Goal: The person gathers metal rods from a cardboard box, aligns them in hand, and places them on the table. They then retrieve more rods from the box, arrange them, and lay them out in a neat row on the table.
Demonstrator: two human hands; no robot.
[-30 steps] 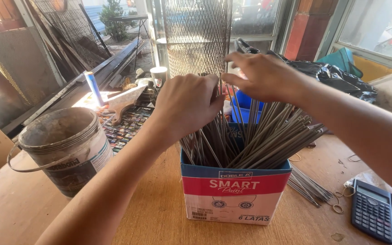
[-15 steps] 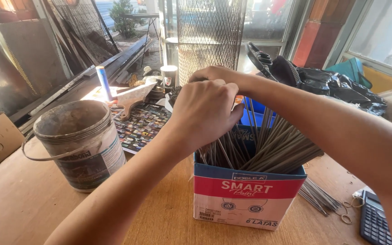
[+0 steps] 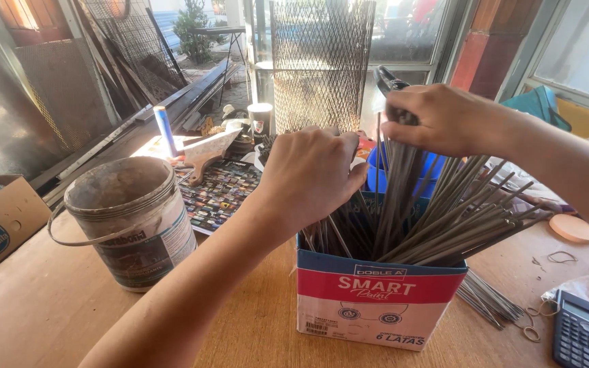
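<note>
Rods (image 3: 438,218) stand near-upright in the carton (image 3: 376,300). A bunch is pinched at its top by the right hand (image 3: 438,119), fingers closed; left hand (image 3: 311,174) is curled into tops beside.

1. The thin rods (image 3: 438,218) are showing as dull grey metal, matt, some streaked darker.
2. The cardboard box (image 3: 376,303) holding them is looking smooth, its printed front faintly glossy.
3. The paint bucket (image 3: 131,218) is appearing as grimy plastic with a worn paper label and a wire handle.
4. The table (image 3: 35,307) is showing bare, matt wood.
5. The mesh cylinder (image 3: 318,61) is reading as expanded metal, rough and unpolished.
6. The calculator (image 3: 586,335) is looking like dark matt plastic.
</note>
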